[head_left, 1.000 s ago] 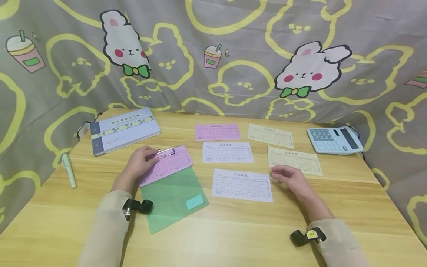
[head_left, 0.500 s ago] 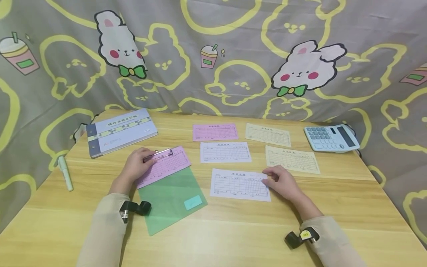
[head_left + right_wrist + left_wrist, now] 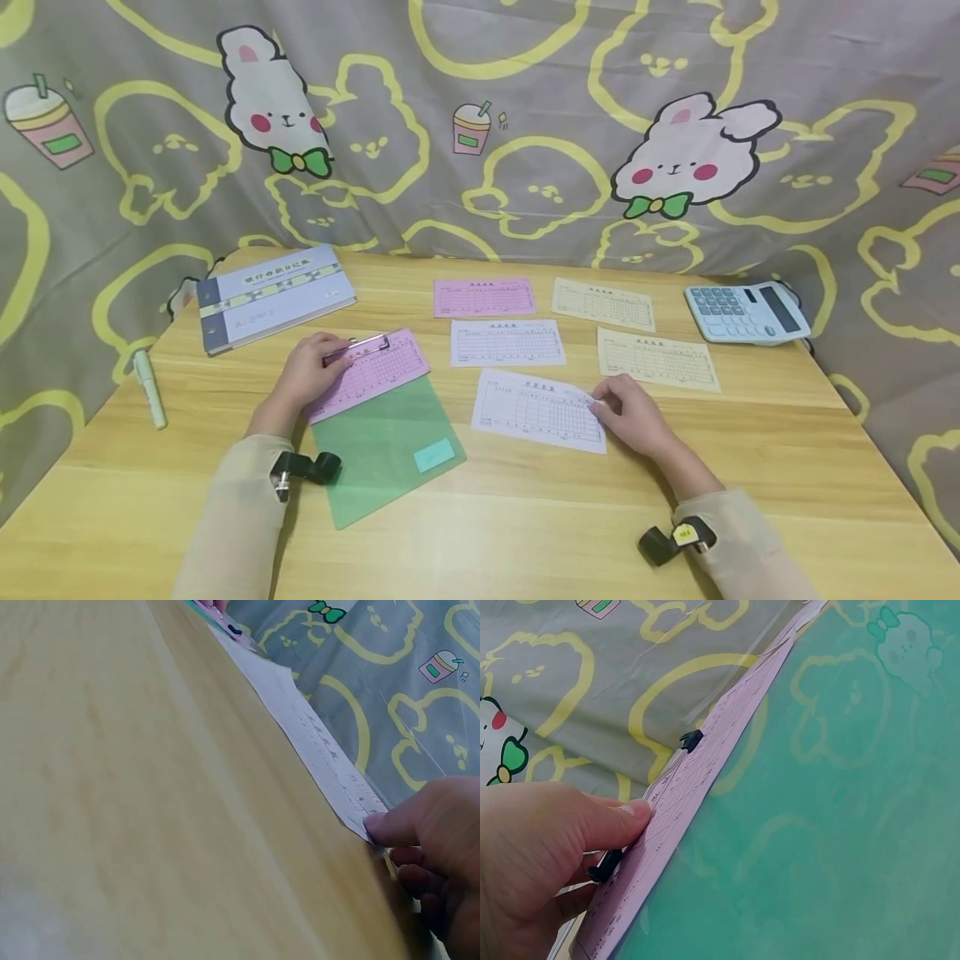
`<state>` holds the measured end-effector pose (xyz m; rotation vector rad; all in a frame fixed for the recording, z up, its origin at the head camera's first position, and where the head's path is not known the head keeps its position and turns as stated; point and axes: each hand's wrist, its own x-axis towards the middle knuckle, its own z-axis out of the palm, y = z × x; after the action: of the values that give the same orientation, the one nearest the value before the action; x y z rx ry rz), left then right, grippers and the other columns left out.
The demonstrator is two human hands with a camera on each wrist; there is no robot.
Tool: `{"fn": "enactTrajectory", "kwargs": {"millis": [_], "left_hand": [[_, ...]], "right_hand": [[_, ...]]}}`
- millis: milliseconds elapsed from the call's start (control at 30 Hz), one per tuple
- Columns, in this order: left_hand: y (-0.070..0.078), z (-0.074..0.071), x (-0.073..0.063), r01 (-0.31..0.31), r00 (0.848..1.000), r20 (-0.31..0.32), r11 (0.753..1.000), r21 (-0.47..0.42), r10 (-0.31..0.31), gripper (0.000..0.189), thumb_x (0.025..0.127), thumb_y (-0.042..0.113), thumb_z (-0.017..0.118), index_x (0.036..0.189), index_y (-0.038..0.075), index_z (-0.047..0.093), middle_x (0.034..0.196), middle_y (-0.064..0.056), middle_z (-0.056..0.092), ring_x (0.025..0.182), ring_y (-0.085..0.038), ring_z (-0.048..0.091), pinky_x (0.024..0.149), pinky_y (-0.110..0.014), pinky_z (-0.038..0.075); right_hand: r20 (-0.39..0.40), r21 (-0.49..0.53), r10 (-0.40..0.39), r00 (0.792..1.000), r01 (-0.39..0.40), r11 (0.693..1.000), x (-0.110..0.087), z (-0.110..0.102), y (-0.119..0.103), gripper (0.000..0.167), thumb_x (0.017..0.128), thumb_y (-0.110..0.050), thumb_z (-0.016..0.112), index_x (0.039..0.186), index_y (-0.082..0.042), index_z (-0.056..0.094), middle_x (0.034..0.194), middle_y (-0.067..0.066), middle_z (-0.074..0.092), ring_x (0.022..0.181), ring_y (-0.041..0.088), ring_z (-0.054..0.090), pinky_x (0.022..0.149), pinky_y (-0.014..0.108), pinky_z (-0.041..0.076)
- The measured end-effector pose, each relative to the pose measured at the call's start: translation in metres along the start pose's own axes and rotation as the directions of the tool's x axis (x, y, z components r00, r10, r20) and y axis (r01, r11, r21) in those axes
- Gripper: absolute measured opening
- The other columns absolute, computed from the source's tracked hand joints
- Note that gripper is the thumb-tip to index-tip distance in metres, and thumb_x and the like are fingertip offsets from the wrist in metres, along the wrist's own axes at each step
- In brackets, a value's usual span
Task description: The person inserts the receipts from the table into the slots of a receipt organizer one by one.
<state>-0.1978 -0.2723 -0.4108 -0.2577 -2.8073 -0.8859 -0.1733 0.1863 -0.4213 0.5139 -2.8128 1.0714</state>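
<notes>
My left hand grips the clip end of a green translucent clipboard, its thumb over the metal clip. A pink printed slip lies under that clip, across the board's top. In the left wrist view the thumb presses beside the clip's black end. My right hand pinches the right edge of a white printed slip, which bows slightly with its left end tilted up. The right wrist view shows the thumb on the slip's corner, the other fingers curled beneath.
Behind lie another white slip, a pink slip and two cream slips, one far and one nearer. A blue calculator sits at the right, a ledger book and a green pen at the left.
My right hand has moved left onto the white slip's right edge and taken hold of it. The slip has begun to bend and turn slightly. My left hand stays on the clip.
</notes>
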Motion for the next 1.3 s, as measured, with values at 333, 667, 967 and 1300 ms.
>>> {"fn": "enactTrajectory", "kwargs": {"millis": [333,667,967,1300], "left_hand": [[0.0,-0.001,0.0,0.008,1.0,0.0,1.0,-0.012,-0.008,0.033,0.079,0.009,0.06,0.108,-0.007,0.056,0.103,-0.02,0.051,0.096,-0.036,0.044,0.084,-0.047,0.032],[0.0,0.001,0.0,0.021,1.0,0.01,1.0,-0.009,-0.021,0.033,0.081,0.01,0.059,0.109,-0.007,0.055,0.104,-0.02,0.051,0.097,-0.036,0.043,0.085,-0.047,0.031],[-0.001,0.001,0.0,0.013,1.0,-0.005,1.0,-0.027,-0.014,0.032,0.08,0.01,0.06,0.107,-0.007,0.056,0.103,-0.019,0.051,0.096,-0.036,0.043,0.085,-0.047,0.031],[-0.001,0.001,0.0,0.024,1.0,0.001,0.999,-0.036,-0.024,0.032,0.081,0.009,0.059,0.108,-0.007,0.055,0.104,-0.02,0.05,0.098,-0.037,0.043,0.086,-0.048,0.03]], "right_hand": [[0.001,0.038,-0.054,0.999,0.054,0.998,-0.003,0.003,-0.004,0.031,0.072,-0.023,0.07,0.097,-0.007,0.06,0.087,0.002,0.051,0.072,0.014,0.043,0.062,0.029,0.038],[0.071,-0.138,-0.108,0.992,0.117,0.983,-0.008,0.012,-0.02,0.05,0.06,-0.044,0.074,0.097,-0.012,0.061,0.093,0.0,0.048,0.082,0.017,0.042,0.072,0.035,0.031],[0.076,-0.107,-0.099,0.992,0.107,0.988,-0.008,0.013,-0.025,0.026,0.068,-0.016,0.073,0.089,-0.009,0.06,0.091,0.002,0.049,0.082,0.018,0.045,0.072,0.036,0.033],[0.073,-0.093,-0.107,0.992,0.113,0.989,-0.008,0.014,-0.025,0.016,0.072,-0.01,0.069,0.084,-0.008,0.058,0.084,0.0,0.047,0.074,0.015,0.041,0.067,0.032,0.032]]}}
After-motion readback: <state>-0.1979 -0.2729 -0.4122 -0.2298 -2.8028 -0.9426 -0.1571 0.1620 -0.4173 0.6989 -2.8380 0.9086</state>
